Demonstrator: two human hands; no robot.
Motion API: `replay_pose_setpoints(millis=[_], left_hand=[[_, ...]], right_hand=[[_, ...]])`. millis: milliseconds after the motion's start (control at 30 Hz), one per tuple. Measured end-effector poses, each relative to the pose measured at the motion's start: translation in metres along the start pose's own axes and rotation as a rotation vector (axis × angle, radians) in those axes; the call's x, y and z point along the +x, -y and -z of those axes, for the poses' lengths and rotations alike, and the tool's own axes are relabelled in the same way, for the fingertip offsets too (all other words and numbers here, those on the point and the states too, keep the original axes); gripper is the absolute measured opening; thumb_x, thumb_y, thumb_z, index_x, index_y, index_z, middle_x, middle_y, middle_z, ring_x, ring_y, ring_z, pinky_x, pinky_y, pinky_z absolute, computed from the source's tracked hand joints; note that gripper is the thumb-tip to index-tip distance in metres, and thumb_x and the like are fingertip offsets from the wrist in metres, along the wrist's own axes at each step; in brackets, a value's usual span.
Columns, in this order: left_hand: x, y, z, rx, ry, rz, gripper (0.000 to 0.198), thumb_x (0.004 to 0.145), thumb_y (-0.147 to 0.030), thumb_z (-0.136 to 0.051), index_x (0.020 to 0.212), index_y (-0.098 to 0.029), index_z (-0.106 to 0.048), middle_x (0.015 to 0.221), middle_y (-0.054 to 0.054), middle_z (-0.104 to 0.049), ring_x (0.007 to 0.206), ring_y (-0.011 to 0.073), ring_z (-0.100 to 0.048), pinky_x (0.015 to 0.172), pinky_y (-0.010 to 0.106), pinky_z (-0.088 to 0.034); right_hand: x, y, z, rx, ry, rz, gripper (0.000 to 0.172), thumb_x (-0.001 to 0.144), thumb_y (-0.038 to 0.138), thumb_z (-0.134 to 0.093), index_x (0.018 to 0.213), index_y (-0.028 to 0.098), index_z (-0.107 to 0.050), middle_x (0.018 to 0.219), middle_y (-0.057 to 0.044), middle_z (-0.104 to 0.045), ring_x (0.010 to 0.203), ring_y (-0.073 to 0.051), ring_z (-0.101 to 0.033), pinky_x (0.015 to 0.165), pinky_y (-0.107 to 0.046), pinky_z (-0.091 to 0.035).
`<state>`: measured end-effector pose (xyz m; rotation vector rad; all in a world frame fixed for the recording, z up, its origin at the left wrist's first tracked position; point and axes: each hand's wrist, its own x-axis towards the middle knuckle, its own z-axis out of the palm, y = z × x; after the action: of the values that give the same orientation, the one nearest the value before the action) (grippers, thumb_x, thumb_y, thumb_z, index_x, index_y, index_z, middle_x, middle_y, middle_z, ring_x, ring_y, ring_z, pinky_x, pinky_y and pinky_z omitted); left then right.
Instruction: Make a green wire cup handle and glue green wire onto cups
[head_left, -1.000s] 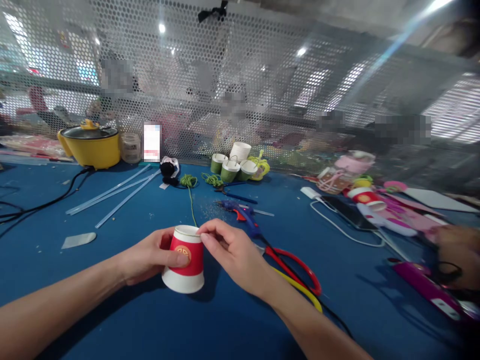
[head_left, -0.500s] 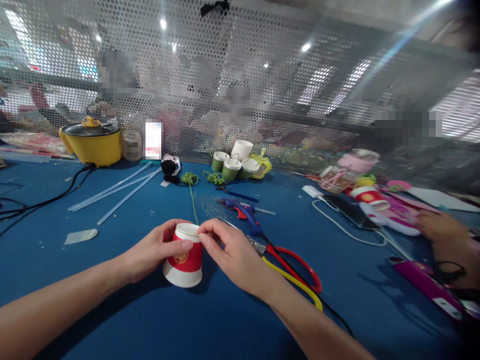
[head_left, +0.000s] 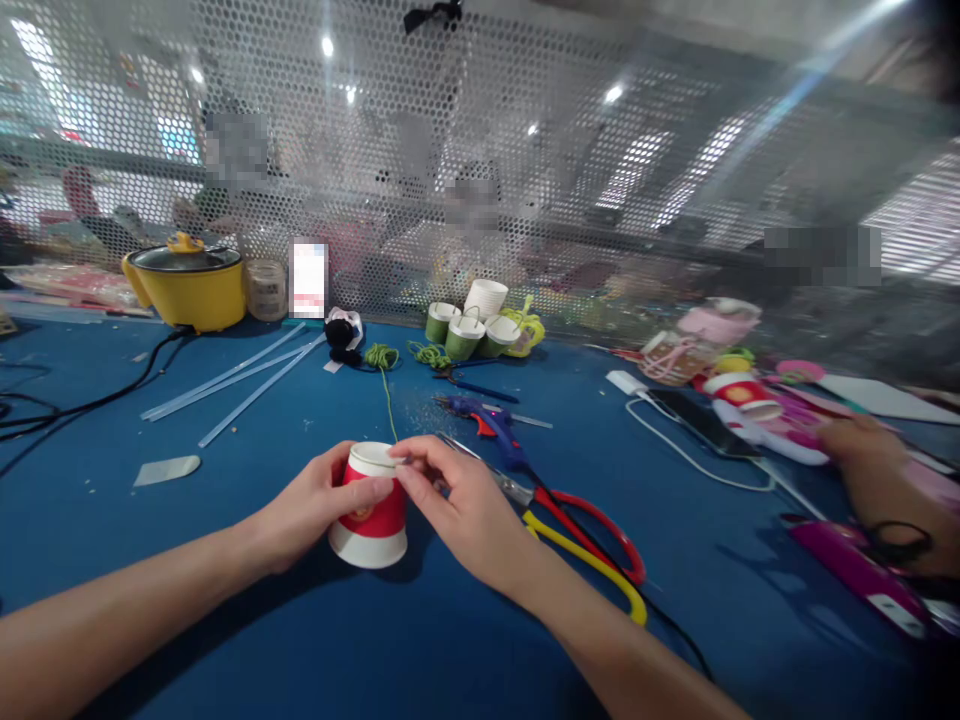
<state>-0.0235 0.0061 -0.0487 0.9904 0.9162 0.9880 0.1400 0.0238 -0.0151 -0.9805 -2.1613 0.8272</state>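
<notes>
An upside-down red-and-white paper cup (head_left: pixel 373 545) stands just above or on the table, with my left hand (head_left: pixel 319 500) wrapped round its left side, thumb across the front. At the cup's upper right edge my right hand (head_left: pixel 457 500) pinches green yarn (head_left: pixel 388 400) between thumb and fingers. That strand runs away from the cup to a small green bundle of yarn (head_left: pixel 381 356). Beyond my right hand lie a blue hot glue gun (head_left: pixel 491 420) and scissors (head_left: pixel 589 535) with red and yellow handles, partly hidden by the hand.
Green-wrapped paper cups (head_left: pixel 465 338) stand at the back by the perforated screen (head_left: pixel 420 160). Clear glue sticks (head_left: pixel 259 393) and a yellow electric pot (head_left: pixel 191 290) are on the left. A phone (head_left: pixel 701 422) with a white cable lies right, near another person's hand (head_left: pixel 874 460).
The view has shifted slightly. My hands stay at the cup, which looks nearly unmoved, the right fingers still at its upper edge. The other person's hand at the right has moved a little left.
</notes>
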Motion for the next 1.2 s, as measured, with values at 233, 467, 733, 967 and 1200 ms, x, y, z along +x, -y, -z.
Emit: replay_pose_setpoints(millis=[233,467,733,967,1200], left_hand=[[0.003,-0.003,0.003,-0.096,-0.087,-0.072,0.039,0.067,-0.032,-0.066,0.099,-0.013,-0.052,0.09,0.007,-0.062,0.08,0.0188,-0.057,0.074,0.03,-0.042],[0.004,-0.004,0.004,-0.121,-0.163,-0.125,0.036,0.069,-0.034,-0.064,0.097,-0.014,-0.053,0.092,0.007,-0.063,0.083,0.0194,-0.057,0.074,0.03,-0.043],[0.004,0.001,0.006,0.01,-0.084,-0.124,0.047,0.06,-0.031,-0.071,0.099,-0.015,-0.05,0.089,0.005,-0.061,0.08,0.018,-0.056,0.072,0.029,-0.043],[0.003,-0.002,0.005,0.07,-0.148,-0.085,0.046,0.061,-0.033,-0.07,0.097,-0.014,-0.05,0.084,0.006,-0.062,0.073,0.0179,-0.058,0.067,0.03,-0.044],[0.003,-0.003,0.006,0.054,-0.154,-0.046,0.047,0.059,-0.033,-0.071,0.097,-0.016,-0.051,0.085,0.006,-0.065,0.074,0.0208,-0.061,0.067,0.033,-0.046]], right_hand=[[-0.001,-0.003,-0.001,0.037,-0.038,-0.091,0.008,0.082,0.024,-0.045,0.086,0.017,-0.048,0.066,0.001,-0.054,0.057,-0.01,-0.051,0.051,-0.021,-0.042],[-0.002,-0.002,-0.003,-0.219,-0.046,0.083,0.01,0.081,0.017,-0.046,0.077,0.018,-0.054,0.079,-0.003,-0.054,0.069,-0.012,-0.051,0.06,-0.025,-0.041],[-0.005,-0.001,-0.015,-0.29,-0.054,0.08,0.009,0.08,0.012,-0.045,0.075,0.017,-0.05,0.08,-0.005,-0.053,0.069,-0.014,-0.05,0.06,-0.027,-0.043],[0.001,0.001,0.016,-0.277,-0.124,0.12,0.015,0.083,0.029,-0.047,0.077,0.019,-0.057,0.078,-0.003,-0.057,0.069,-0.013,-0.054,0.062,-0.025,-0.043],[0.023,-0.044,0.084,-0.782,-0.149,-0.524,0.015,0.078,0.025,-0.047,0.076,0.018,-0.06,0.076,-0.007,-0.064,0.07,-0.02,-0.059,0.06,-0.028,-0.04]])
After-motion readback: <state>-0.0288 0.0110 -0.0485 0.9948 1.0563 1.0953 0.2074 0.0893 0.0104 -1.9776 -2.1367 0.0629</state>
